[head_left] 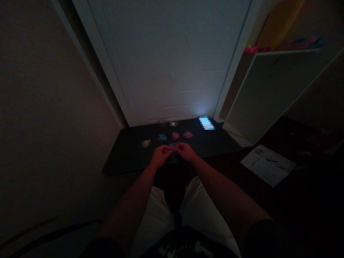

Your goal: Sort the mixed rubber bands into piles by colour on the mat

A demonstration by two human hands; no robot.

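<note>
A pile of thin purple and pink pieces [174, 145] lies near the front edge of a dark low table [129, 157]. From its left side my left hand [162, 154] reaches in with fingers pinched together. My right hand [185, 152] meets it from the other side, its fingertips also closed at the pile. What either hand pinches is too small and dim to make out. Behind them, sorted by colour, are a pale yellow pile [146, 143], a blue pile [162, 137], a red-pink pile [175, 135] and a pink pile [188, 134].
A glowing phone-like screen [206, 123] is at the table's back right. Near the back edge sits a small round clear container [173, 123]. A white door [172, 64] rises directly behind the table. Right of it stand a cabinet [271, 93] and a flat printed sheet [267, 165].
</note>
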